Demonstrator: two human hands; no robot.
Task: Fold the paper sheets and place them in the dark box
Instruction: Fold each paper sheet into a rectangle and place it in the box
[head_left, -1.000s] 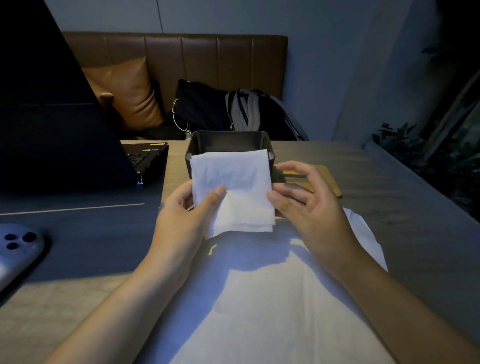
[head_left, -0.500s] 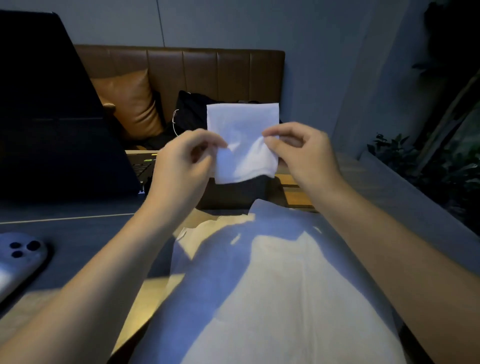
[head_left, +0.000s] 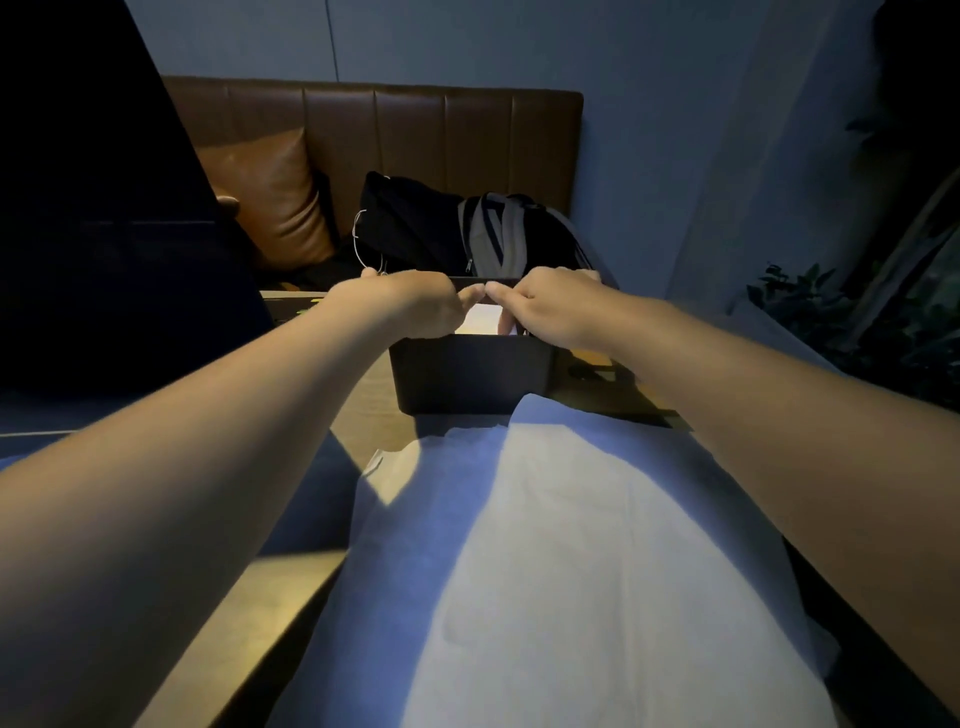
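Over the open top of the dark box (head_left: 467, 374), both hands reach down side by side, thumbs nearly touching. A folded paper (head_left: 480, 319) shows as a pale patch inside the box between them. The left hand (head_left: 415, 306) and right hand (head_left: 550, 306) have their fingers curled down into the box; whether they grip the paper cannot be told. Just before the box, unfolded sheets (head_left: 545, 545) lie on the table (head_left: 249, 597). A backpack (head_left: 498, 234) sits on the brown sofa (head_left: 415, 130) behind.
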